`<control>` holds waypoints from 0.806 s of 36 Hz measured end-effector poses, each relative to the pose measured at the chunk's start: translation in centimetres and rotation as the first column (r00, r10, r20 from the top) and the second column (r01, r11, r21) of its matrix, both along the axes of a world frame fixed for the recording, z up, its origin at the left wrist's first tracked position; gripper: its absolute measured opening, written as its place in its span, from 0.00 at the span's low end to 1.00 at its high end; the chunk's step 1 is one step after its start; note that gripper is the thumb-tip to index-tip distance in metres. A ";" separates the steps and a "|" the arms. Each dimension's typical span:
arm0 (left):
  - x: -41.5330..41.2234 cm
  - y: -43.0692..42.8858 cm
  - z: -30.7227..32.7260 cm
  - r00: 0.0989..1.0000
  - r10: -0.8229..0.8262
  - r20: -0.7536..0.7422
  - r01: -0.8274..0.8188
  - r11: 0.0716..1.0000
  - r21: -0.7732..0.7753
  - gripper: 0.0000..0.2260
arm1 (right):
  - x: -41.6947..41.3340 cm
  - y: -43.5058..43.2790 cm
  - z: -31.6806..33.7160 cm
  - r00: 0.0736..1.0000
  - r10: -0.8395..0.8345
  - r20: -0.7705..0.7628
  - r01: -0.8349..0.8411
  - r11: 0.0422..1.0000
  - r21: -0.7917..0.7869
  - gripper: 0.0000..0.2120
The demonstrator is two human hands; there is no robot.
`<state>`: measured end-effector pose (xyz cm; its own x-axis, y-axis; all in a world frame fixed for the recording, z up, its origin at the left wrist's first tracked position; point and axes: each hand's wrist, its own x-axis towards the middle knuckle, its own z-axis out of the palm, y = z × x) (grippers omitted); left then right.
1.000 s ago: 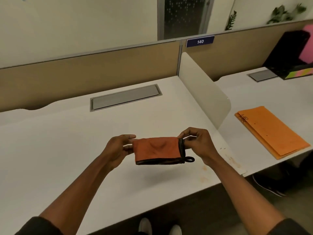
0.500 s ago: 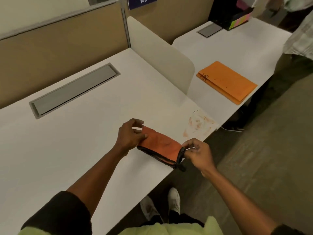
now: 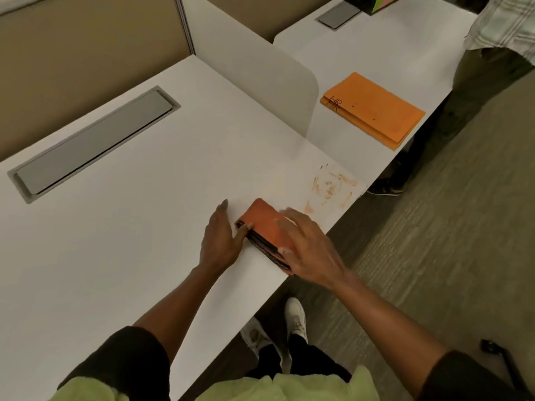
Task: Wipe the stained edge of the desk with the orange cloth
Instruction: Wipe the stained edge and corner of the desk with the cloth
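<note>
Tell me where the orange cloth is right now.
The orange cloth lies folded on the white desk near its front edge, between the left hand and right hand, just short of the stain.

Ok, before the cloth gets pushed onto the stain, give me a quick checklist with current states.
1. Orange cloth folded and flat on the desk: ok.
2. Right hand on top of cloth: ok.
3. Left hand steadying the cloth's left edge: ok.
4. Stain in view, beyond the cloth toward the corner: ok.
5. Cloth on stain: not ok, short of it.
6. Cloth damp: cannot tell.
</note>
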<state>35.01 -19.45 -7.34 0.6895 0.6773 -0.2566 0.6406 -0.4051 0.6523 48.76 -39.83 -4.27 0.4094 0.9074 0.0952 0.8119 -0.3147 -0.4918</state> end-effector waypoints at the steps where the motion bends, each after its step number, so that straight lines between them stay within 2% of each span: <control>1: -0.8 -0.1 -0.5 1.000 -0.008 -0.010 0.008 1.000 0.020 0.42 | 0.2 0.8 -0.5 0.996 0.087 0.032 -0.085 0.995 -0.052 0.32; 4: -2.8 -0.6 -2.0 0.999 -0.042 -0.033 0.044 0.997 0.067 0.39 | 0.5 2.8 -2.4 0.945 0.290 0.152 -0.262 0.948 -0.181 0.44; 7: -4.0 -1.7 -3.5 0.994 -0.091 -0.062 0.098 0.986 0.134 0.36 | 0.1 4.0 -4.4 0.880 0.369 0.299 -0.300 0.920 -0.252 0.42; 10: -4.7 -3.0 -4.5 0.985 -0.136 -0.103 0.155 0.967 0.204 0.34 | -0.5 4.8 -5.8 0.894 0.323 0.312 -0.249 0.935 -0.253 0.36; 14: -4.7 -3.9 -5.5 0.984 -0.123 -0.129 0.156 0.946 0.285 0.34 | 0.0 6.1 -5.9 0.935 0.185 0.304 -0.137 0.975 -0.173 0.31; 16: -4.7 -4.0 -5.8 0.982 -0.114 -0.148 0.157 0.932 0.328 0.34 | 0.2 6.8 -5.6 0.953 0.109 0.281 -0.065 0.985 -0.161 0.32; 20: -4.8 -4.1 -6.0 0.981 -0.109 -0.161 0.163 0.916 0.368 0.35 | -0.6 6.7 -5.4 0.994 -0.029 0.105 0.044 0.989 -0.144 0.38; 22: -4.8 -4.1 -5.9 0.980 -0.112 -0.164 0.167 0.914 0.370 0.34 | -1.7 5.6 -5.5 0.997 -0.051 0.064 0.059 0.989 -0.138 0.41; 26: -4.7 -4.3 -5.7 0.981 -0.105 -0.165 0.161 0.912 0.378 0.34 | -3.6 2.1 -5.9 0.996 -0.003 0.093 0.015 0.992 -0.125 0.44; 29: -4.7 -4.3 -5.8 0.981 -0.107 -0.164 0.163 0.908 0.385 0.34 | -2.8 1.4 -5.6 0.992 0.014 0.126 0.004 0.990 -0.140 0.43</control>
